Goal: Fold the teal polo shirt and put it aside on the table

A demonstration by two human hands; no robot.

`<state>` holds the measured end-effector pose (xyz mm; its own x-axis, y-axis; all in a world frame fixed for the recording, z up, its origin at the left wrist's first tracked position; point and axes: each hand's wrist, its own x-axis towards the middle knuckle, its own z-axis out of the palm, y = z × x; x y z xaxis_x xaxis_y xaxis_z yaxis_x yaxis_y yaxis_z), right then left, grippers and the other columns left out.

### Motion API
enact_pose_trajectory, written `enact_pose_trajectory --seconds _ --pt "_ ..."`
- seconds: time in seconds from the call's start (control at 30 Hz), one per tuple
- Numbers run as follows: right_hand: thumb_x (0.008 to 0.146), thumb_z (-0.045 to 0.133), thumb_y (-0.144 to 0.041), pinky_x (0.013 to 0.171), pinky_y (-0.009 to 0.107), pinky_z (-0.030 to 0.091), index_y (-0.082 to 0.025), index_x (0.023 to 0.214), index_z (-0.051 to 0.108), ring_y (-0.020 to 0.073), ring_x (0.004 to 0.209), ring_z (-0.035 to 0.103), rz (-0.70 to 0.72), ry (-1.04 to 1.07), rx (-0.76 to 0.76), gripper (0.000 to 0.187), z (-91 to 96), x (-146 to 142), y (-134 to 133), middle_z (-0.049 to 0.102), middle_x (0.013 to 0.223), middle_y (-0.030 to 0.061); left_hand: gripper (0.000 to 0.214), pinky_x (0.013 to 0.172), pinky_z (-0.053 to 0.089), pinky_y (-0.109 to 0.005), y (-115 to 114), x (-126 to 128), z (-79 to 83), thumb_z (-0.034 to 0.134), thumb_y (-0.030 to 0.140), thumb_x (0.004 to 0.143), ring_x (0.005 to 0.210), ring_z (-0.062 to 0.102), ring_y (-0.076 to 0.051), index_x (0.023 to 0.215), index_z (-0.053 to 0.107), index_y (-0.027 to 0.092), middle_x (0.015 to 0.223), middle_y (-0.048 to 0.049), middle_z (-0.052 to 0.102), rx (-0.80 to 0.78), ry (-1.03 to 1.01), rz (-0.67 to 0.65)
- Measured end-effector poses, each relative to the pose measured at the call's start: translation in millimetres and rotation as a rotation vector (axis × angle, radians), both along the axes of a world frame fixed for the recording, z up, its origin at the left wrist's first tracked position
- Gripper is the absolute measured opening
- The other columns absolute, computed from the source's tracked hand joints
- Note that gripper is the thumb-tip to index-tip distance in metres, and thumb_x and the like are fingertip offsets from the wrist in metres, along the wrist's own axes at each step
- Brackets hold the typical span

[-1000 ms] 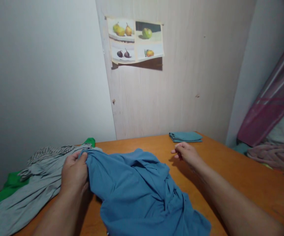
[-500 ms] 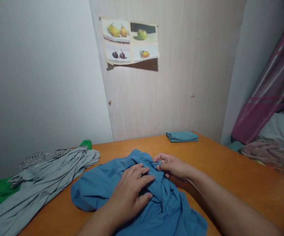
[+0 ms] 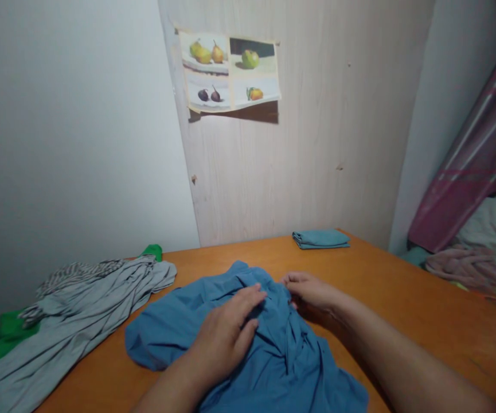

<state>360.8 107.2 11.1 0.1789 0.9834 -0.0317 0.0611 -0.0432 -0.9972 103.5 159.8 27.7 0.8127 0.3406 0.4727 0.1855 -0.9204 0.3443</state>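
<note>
A crumpled blue garment (image 3: pixel 179 321) lies bunched on the orange-brown table, its folds gathered toward the right side. My left hand (image 3: pixel 234 327) rests on top of it, palm down with fingers stretched out, holding nothing. At the garment's upper right edge, my right hand (image 3: pixel 310 291) has its fingers curled and pinched on the fabric. The tips of those fingers are partly hidden. Which kind of garment it is cannot be made out from the heap.
On the left lie a grey garment (image 3: pixel 97 321), a striped cloth (image 3: pixel 79 274) and a green cloth (image 3: pixel 13 338). A folded teal cloth (image 3: pixel 321 238) sits at the table's (image 3: pixel 402 321) back edge. A fruit picture (image 3: pixel 230 71) hangs on the wall; a pink curtain (image 3: pixel 458 166) hangs right.
My right hand has shifted slightly right, along the garment's edge. My left hand has moved a little left and its fingers are closer together. The camera view has shifted slightly.
</note>
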Motion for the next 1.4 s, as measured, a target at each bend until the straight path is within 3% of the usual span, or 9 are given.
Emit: enact_pose_trajectory --seconds 0.07,0.2,0.5,0.67,0.77,0.9,1.07,1.23,1.4 --pt "0.074 0.064 -0.025 0.044 0.02 0.034 -0.018 0.09 0.064 0.0097 0.049 0.053 0.143 0.027 -0.036 0.018 2.4 -6 -4 0.062 0.062 -0.0023 0.054 0.11 0.043 -0.043 -9 6 -4.6 0.055 0.015 0.089 0.131 0.054 -0.024 0.141 0.052 0.031 0.145 -0.0068 0.057 0.007 0.1 -0.064" --pt "0.074 0.065 -0.025 0.046 0.02 0.034 -0.02 0.107 0.062 0.0105 0.058 0.059 0.246 0.103 -0.004 0.034 9.4 -13 -10 0.065 0.078 -0.0014 0.027 0.09 0.051 -0.037 -11 12 -6.7 0.053 0.012 0.087 0.101 0.065 -0.024 0.107 0.068 0.022 0.104 -0.0077 0.071 -0.053 0.094 0.0" --pt "0.061 0.058 -0.009 0.069 0.025 0.046 -0.02 0.11 0.065 0.0133 0.081 0.063 0.36 0.095 -0.055 0.051 -9.6 -9 -6 0.071 0.108 0.0048 0.022 0.085 0.05 -0.035 22 -8 14.8 0.059 0.035 0.087 0.096 0.067 -0.025 0.099 0.067 0.019 0.098 -0.0071 0.073 -0.494 -0.525 0.373" --pt "0.062 0.057 -0.003 0.085 0.027 0.047 -0.023 0.126 0.063 0.0156 0.101 0.062 0.518 -0.192 -0.007 0.067 -3.2 -15 -13 0.068 0.115 0.0038 0.031 0.072 0.053 -0.031 33 -19 24.7 0.066 0.038 0.077 0.074 0.069 -0.02 0.102 0.061 0.019 0.083 -0.0014 0.072 -0.871 -0.821 0.412" --pt "0.066 0.063 -0.007 0.082 0.024 0.047 -0.024 0.124 0.066 0.0157 0.097 0.061 0.534 -0.425 0.054 0.061 -2.2 -20 -18 0.069 0.11 0.0012 0.034 0.063 0.051 -0.026 37 -28 32.9 0.066 0.033 0.072 0.063 0.065 -0.016 0.103 0.061 0.019 0.074 0.0022 0.07 -0.93 -0.916 0.496" --pt "0.069 0.062 -0.013 0.06 0.021 0.04 -0.019 0.091 0.072 0.0124 0.071 0.055 0.412 -0.563 0.025 0.025 -7.7 -22 -16 0.065 0.079 -0.0017 0.035 0.051 0.043 -0.021 48 -43 40.5 0.065 0.029 0.066 0.05 0.056 -0.012 0.1 0.064 0.02 0.063 0.0059 0.064 -0.911 -0.973 0.615" --pt "0.066 0.058 -0.02 0.052 0.023 0.032 -0.02 0.068 0.06 0.012 0.058 0.044 0.058 -0.22 0.13 0.002 4.2 -14 -8 0.051 0.062 -0.0029 0.035 0.041 0.032 -0.018 66 -59 40.2 0.071 0.028 0.06 0.04 0.044 -0.009 0.094 0.063 0.021 0.052 0.0094 0.055 -0.939 -1.139 0.65" --pt "0.071 0.062 -0.03 0.055 0.025 0.035 -0.021 0.067 0.055 0.013 0.06 0.042 -0.15 0.136 0.319 0.012 20.4 7 -3 0.049 0.065 -0.0027 0.041 0.045 0.039 -0.019 75 -67 37.4 0.079 0.025 0.056 0.047 0.052 -0.01 0.093 0.062 0.021 0.057 0.008 0.059 -0.924 -1.186 0.648" --pt "0.072 0.065 -0.033 0.053 0.027 0.035 -0.022 0.066 0.051 0.0134 0.057 0.04 -0.287 0.343 0.317 0.019 11.8 23 3 0.048 0.061 -0.0034 0.04 0.05 0.043 -0.018 76 -66 35.2 0.078 0.021 0.056 0.051 0.056 -0.009 0.092 0.061 0.019 0.064 0.0068 0.061 -0.917 -1.136 0.602"
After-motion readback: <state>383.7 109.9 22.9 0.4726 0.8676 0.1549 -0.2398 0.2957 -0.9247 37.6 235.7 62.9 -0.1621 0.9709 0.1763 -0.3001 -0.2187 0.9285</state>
